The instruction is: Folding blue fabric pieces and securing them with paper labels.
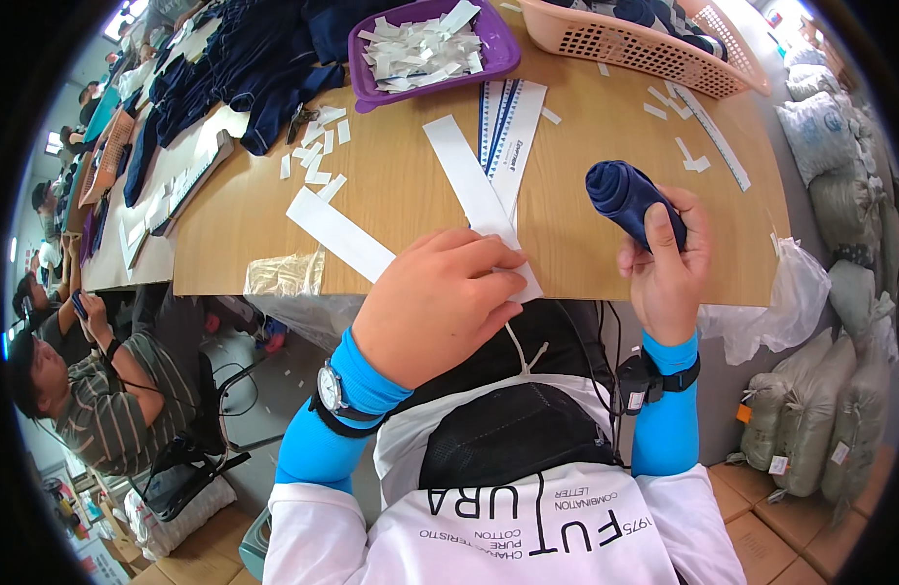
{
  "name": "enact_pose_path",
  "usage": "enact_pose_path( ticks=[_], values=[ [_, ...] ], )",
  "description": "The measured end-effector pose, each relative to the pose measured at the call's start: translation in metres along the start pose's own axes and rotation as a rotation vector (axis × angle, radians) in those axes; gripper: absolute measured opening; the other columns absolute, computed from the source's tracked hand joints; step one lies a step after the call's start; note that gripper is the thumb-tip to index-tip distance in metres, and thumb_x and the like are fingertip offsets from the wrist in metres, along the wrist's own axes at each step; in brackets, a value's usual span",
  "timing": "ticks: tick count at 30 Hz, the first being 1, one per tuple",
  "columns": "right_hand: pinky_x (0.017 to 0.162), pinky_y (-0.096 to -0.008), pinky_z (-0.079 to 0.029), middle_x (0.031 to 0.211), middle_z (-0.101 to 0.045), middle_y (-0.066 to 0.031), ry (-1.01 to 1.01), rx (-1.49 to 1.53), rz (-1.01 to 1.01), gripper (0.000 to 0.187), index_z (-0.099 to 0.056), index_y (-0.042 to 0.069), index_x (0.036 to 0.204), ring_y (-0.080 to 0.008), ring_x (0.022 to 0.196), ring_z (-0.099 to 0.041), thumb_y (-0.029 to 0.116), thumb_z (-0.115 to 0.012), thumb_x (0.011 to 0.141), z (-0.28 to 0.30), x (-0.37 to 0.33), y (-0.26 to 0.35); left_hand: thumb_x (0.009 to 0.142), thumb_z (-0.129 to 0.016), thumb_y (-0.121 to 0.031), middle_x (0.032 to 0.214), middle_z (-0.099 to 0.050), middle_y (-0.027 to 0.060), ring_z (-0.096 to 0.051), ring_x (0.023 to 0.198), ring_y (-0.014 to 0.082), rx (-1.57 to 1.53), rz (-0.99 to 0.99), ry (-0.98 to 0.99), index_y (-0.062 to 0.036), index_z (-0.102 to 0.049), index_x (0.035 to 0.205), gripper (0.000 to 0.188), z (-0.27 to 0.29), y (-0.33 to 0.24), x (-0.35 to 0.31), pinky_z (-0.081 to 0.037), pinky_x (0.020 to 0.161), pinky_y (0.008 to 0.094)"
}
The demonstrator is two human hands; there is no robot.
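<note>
My right hand grips a rolled dark blue sock above the near edge of the wooden table, thumb pressed on the roll. My left hand rests at the table's front edge, fingers pinching the lower end of a long white paper strip that runs diagonally up the table. A second white strip lies just left of that hand. A stack of printed blue-and-white label bands lies beyond the strip.
A purple tray full of white paper slips and a peach plastic basket stand at the back. Dark blue garments pile at back left. A clear plastic bag hangs off the right corner. Sacks stand right; a seated person is left.
</note>
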State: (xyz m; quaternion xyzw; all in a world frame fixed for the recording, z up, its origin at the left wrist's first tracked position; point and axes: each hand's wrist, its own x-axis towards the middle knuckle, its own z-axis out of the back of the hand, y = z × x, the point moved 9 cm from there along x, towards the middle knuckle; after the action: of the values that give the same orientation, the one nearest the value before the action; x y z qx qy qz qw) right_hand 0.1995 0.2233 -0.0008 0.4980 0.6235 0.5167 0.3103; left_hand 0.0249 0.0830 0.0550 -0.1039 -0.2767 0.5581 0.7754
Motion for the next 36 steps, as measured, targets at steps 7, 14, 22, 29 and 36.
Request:
enact_pose_path(
  ticks=[7,14,22,29,36],
  values=[
    [0.053,-0.0273,-0.046,0.097,-0.07,-0.0088,0.003,0.002,0.004,0.026,-0.061,0.004,0.124,-0.0141,0.06,-0.061,0.022,-0.068,0.107,0.001,-0.001,0.001,0.08,-0.081,-0.004,0.11,-0.076,0.0051,-0.07,0.09,0.0294,0.069,0.025,-0.091,-0.0081,-0.075,0.099,0.02,-0.003,-0.006,0.004,-0.056,0.08,0.0419],
    [0.052,-0.0277,-0.046,0.096,-0.069,-0.0087,0.021,-0.006,0.024,0.027,-0.061,0.004,0.125,-0.0142,0.061,-0.062,0.023,-0.07,0.107,0.001,-0.001,0.001,0.082,-0.083,-0.007,0.098,-0.077,0.0072,-0.07,0.088,0.0316,0.002,0.111,-0.21,-0.0079,-0.073,0.096,0.017,0.003,0.012,0.004,-0.056,0.078,0.0414],
    [0.052,-0.0276,-0.047,0.097,-0.07,-0.0086,0.016,-0.016,0.002,0.027,-0.062,0.004,0.125,-0.014,0.062,-0.063,0.022,-0.07,0.107,0.002,-0.001,-0.001,0.088,-0.08,-0.006,0.092,-0.076,0.0062,-0.07,0.091,0.0296,-0.33,-0.099,-0.55,-0.0113,-0.068,0.092,0.014,0.059,-0.025,-0.035,-0.055,0.079,0.0426],
    [0.053,-0.0281,-0.047,0.097,-0.07,-0.0084,0.022,0.0,-0.013,0.025,-0.062,0.004,0.124,-0.0141,0.062,-0.062,0.021,-0.069,0.107,0.002,-0.002,0.0,0.095,-0.071,-0.006,0.084,-0.069,0.0059,-0.063,0.079,0.0221,-1.349,0.296,-0.286,-0.0053,-0.065,0.094,0.007,0.043,0.003,-0.093,-0.051,0.071,0.0336],
    [0.053,-0.0283,-0.046,0.097,-0.069,-0.0084,0.061,0.035,0.005,0.026,-0.062,0.004,0.125,-0.0141,0.061,-0.061,0.022,-0.069,0.107,-0.003,0.0,-0.003,0.102,-0.064,-0.008,0.085,-0.064,0.0109,-0.063,0.077,0.02,-0.445,0.449,0.119,-0.0003,-0.065,0.104,0.008,0.015,0.045,-0.094,-0.049,0.072,0.0318]
  ],
)
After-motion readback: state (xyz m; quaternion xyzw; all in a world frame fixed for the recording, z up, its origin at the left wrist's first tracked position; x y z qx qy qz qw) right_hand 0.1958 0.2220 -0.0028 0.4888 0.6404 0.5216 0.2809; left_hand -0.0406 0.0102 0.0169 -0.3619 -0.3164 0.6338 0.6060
